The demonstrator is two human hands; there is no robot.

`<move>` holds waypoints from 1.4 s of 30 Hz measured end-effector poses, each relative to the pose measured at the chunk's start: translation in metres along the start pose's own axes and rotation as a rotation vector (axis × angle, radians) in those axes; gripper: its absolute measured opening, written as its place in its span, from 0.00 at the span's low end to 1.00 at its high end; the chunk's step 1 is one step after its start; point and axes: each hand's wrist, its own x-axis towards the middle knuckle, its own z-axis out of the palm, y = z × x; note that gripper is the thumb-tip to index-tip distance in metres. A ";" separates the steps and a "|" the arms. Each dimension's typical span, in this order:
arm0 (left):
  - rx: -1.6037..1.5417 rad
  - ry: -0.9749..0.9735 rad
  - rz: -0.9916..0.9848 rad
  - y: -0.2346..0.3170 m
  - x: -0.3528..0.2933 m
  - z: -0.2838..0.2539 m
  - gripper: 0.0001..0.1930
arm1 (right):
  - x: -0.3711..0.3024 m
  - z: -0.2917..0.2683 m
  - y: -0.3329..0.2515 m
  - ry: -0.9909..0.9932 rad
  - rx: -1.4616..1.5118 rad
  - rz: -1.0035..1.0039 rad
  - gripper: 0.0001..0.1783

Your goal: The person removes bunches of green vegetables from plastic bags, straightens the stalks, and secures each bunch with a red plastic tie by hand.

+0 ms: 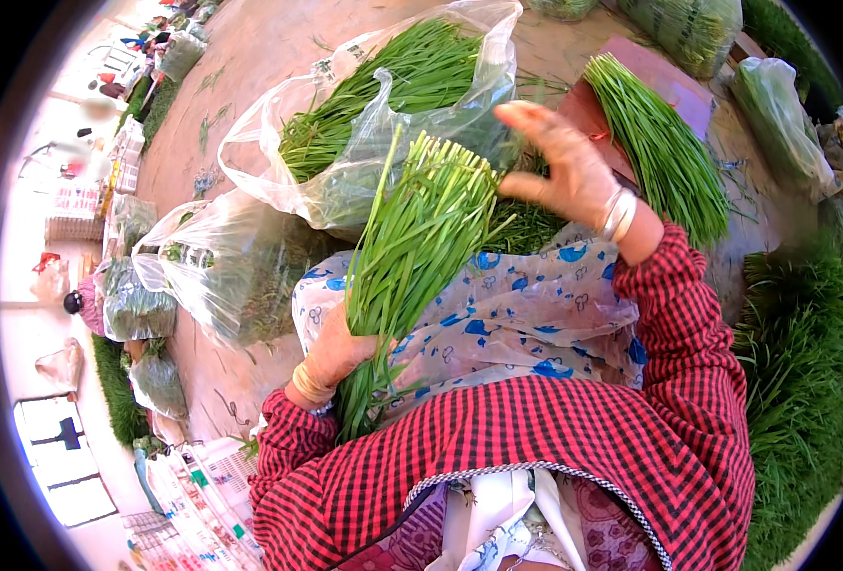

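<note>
Bundle of greens (421,238) over the apron (498,328), bag (355,195) beyond, second bundle (657,143) right of the bag, heap (802,390) far right.

The top (536,428) was checked red and black with a black-and-white edge (536,465); shiny bands (618,215) circled both wrists (643,235).

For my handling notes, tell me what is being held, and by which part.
The left hand holds a bunch of green stalks by its lower, leafy part; the right hand is open, gripping nothing.
</note>
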 end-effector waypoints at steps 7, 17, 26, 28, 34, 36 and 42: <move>-0.360 -0.277 -0.098 0.013 0.012 0.020 0.32 | 0.009 0.042 -0.055 -0.217 0.192 -0.363 0.32; -0.412 -0.417 -0.266 -0.001 0.009 0.032 0.37 | 0.014 0.050 -0.030 0.031 0.732 0.370 0.08; -0.278 -0.240 -0.111 0.012 0.000 0.014 0.41 | -0.006 -0.023 0.074 0.291 0.634 0.659 0.14; -0.219 -0.161 -0.041 0.011 -0.004 0.009 0.40 | -0.026 -0.029 0.080 -0.032 0.237 0.688 0.23; 0.041 -0.057 -0.020 0.021 0.003 0.006 0.32 | -0.009 -0.029 0.022 -0.341 0.657 0.666 0.43; 0.098 -0.039 0.050 0.026 0.008 0.011 0.32 | -0.010 -0.018 -0.007 -0.414 0.478 0.571 0.37; 0.017 0.006 0.081 0.009 0.002 0.004 0.30 | -0.013 -0.001 0.001 -0.274 0.727 0.667 0.11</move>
